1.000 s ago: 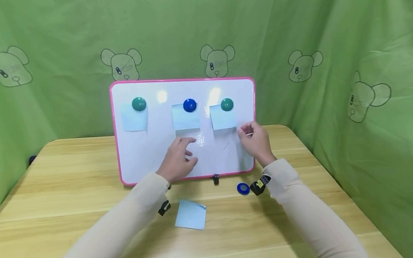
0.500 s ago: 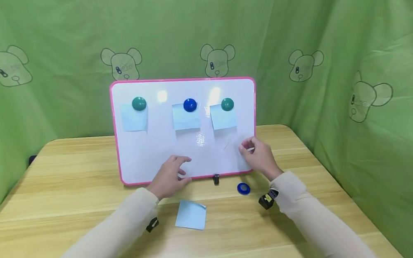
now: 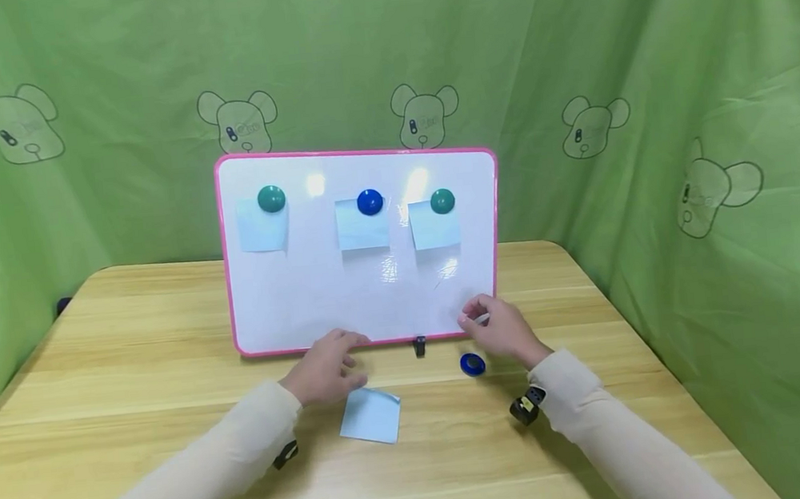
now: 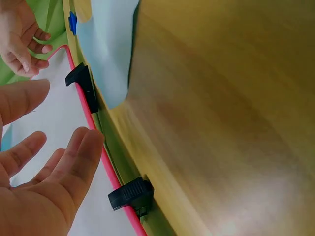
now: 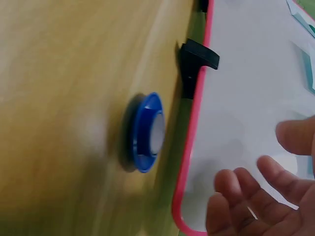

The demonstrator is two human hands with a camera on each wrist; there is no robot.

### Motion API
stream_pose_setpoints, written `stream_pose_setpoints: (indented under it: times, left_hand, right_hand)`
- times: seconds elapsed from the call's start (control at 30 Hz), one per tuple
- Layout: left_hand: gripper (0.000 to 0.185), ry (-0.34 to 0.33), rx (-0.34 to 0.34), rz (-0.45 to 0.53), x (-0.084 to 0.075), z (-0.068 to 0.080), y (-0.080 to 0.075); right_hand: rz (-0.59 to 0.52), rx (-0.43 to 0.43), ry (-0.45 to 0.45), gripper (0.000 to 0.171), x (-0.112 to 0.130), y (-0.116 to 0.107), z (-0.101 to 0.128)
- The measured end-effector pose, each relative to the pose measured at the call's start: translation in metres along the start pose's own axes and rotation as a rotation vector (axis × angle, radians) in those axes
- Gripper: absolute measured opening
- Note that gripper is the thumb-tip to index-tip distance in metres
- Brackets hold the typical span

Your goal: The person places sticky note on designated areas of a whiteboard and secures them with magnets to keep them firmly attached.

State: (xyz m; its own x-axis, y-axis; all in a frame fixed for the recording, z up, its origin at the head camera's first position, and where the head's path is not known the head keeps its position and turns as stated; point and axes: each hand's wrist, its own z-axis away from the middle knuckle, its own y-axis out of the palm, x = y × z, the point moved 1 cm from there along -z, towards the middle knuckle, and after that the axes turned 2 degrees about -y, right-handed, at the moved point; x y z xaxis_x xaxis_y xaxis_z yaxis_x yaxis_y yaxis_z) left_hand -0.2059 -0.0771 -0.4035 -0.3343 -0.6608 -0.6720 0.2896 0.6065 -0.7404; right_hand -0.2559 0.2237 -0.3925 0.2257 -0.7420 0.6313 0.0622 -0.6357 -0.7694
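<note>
- Big picture first: the wooden bench (image 3: 131, 388) carries a pink-framed whiteboard (image 3: 319, 305) propped upright on little black clip feet (image 3: 420, 347), with green bear-print cloth behind it.
- Three pale blue notes are pinned along the top of the board: the left one (image 3: 262, 232) under a green magnet (image 3: 270, 198), the middle one (image 3: 362, 231) under a blue magnet (image 3: 370, 202), the right one (image 3: 434, 230) under another green magnet (image 3: 442, 200).
- One loose blue note (image 3: 370, 415) lies flat on the bench just in front of the board, its upper right corner curled up a bit.
- A spare blue magnet (image 3: 472, 365) sits on the bench right by the board's lower edge, to the right of the middle clip foot.
- The left hand (image 3: 325, 369) hovers just beside the loose note's top left corner, grip loose and spread, nothing in it. The left wrist view backs that up: the fingers (image 4: 74, 162) are relaxed and apart.
- The right hand (image 3: 500, 328) hangs just above and to the right of the spare magnet, fingers relaxed and apart, nothing pinched as far as I can see.
- My take on doing this bit well: go for that curled corner of the note, since flat paper on wood is fiddly to lift. Pinch the spare magnet by its rim so it doesn't skate away. Keep wrists off the board, because those clip feet look easy to nudge.
</note>
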Motion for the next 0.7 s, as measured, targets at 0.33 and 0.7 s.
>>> stream_pose_setpoints:
  times: [0.33, 0.7]
  left_hand:
    - [0.059, 0.010, 0.113, -0.086, 0.001, 0.003, 0.007]
    - [0.039, 0.032, 0.153, -0.162, -0.008, 0.007, 0.013]
  right_hand:
    - [0.092, 0.191, -0.034, 0.023, -0.006, 0.004, 0.007]
    - [0.127, 0.329, -0.003, 0.034, -0.012, 0.008, 0.012]
